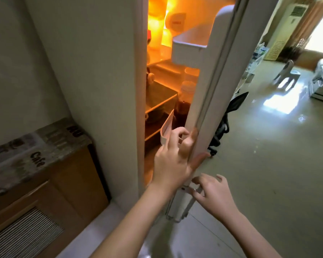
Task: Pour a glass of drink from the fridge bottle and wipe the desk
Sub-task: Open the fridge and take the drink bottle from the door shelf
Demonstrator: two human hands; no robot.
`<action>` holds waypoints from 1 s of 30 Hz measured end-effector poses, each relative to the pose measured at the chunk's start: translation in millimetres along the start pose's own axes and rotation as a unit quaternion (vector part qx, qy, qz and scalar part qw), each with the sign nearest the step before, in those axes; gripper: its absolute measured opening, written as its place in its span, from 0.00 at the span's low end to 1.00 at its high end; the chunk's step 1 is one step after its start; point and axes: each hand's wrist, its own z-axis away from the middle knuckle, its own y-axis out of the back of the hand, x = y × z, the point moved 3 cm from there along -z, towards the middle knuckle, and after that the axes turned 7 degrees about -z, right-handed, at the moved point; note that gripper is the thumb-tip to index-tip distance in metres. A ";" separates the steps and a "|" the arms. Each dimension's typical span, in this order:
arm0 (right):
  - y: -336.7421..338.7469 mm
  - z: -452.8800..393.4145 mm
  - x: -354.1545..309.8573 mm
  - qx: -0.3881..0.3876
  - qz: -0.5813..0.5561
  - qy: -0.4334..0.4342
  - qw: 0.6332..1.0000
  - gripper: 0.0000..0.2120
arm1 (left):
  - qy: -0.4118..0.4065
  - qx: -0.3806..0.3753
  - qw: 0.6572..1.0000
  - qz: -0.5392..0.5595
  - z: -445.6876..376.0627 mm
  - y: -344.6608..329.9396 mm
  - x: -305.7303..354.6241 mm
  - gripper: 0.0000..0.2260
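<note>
The white fridge door [209,75] stands partly ajar, and orange light glows inside. A bottle of dark drink [182,110] with a pale cap stands in the lower door shelf [166,129], mostly hidden by the door. My left hand [173,161] rests on the door's inner edge, fingers curled around it beside that shelf. Lower down, my right hand [213,192] touches the door's outer edge with fingers spread and holds nothing.
A wooden cabinet [50,183] with a printed cloth top stands at the left against the wall. An upper door shelf [188,51] juts out. To the right lie a black office chair [226,123], open tiled floor, a white stool [285,75] and a standing air conditioner [283,28].
</note>
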 end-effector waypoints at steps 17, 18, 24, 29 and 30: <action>147.5 70.7 18.6 0.463 0.013 0.018 0.886 0.37 | 0.025 -0.049 0.993 0.100 -24.1 -77.5 65.7 0.22; 147.3 68.7 22.9 0.451 0.026 0.012 0.892 0.39 | 0.049 -0.054 0.994 0.084 -29.4 -85.0 61.4 0.25; 148.6 59.6 64.2 0.400 0.050 -0.062 0.913 0.38 | 0.130 -0.179 0.967 0.128 -57.4 -134.9 56.4 0.48; 159.0 56.7 102.5 0.408 0.050 -0.077 0.908 0.37 | 0.155 -0.264 0.927 0.215 -73.3 -170.4 75.1 0.50; 161.9 55.8 110.3 0.413 0.047 -0.074 0.907 0.37 | 0.158 -0.280 0.915 0.246 -75.7 -176.7 80.4 0.47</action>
